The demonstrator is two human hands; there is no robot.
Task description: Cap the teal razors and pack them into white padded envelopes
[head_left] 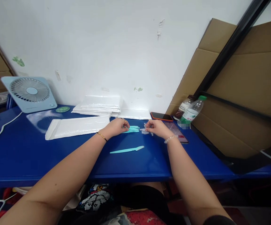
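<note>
On the blue table (pixel 32 156), both forearms stretch forward from the near edge, converging toward the middle. The left hand (pixel 116 126), palm down with a ring and a gold bracelet at the wrist, pinches the end of a small bunch of teal plastic tools (pixel 133 129). The right hand (pixel 156 127), wearing a bead bracelet, rests with curled fingers on pale caps (pixel 145 132) just beside that bunch; whether it grips one I cannot tell. A single teal capped tool (pixel 127 150) lies nearer, apart from both hands.
</note>
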